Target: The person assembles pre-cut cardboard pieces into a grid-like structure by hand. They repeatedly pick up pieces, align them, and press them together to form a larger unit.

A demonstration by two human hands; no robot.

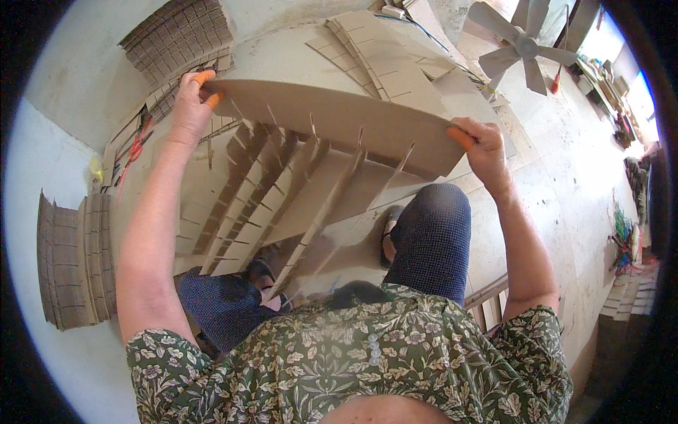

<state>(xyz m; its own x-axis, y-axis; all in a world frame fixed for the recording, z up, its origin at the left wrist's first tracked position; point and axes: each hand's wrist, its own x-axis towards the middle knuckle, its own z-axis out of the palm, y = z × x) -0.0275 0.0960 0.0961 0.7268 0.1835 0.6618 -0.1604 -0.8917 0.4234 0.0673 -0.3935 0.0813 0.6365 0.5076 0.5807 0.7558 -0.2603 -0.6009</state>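
Note:
My left hand and my right hand grip opposite ends of a long brown cardboard strip. Orange covers sit on some fingertips of both hands. Along its lower edge the strip has several slots. Several slotted cardboard dividers stand below it and run back toward my legs, their far ends meeting its slots. How deep each one sits in its slot I cannot tell. The dividers lean and fan out between my knees.
Stacks of slotted cardboard strips stand by the left wall and at the upper left. Loose cardboard sheets lie on the floor ahead. A fan is at the upper right. A red cord lies at left.

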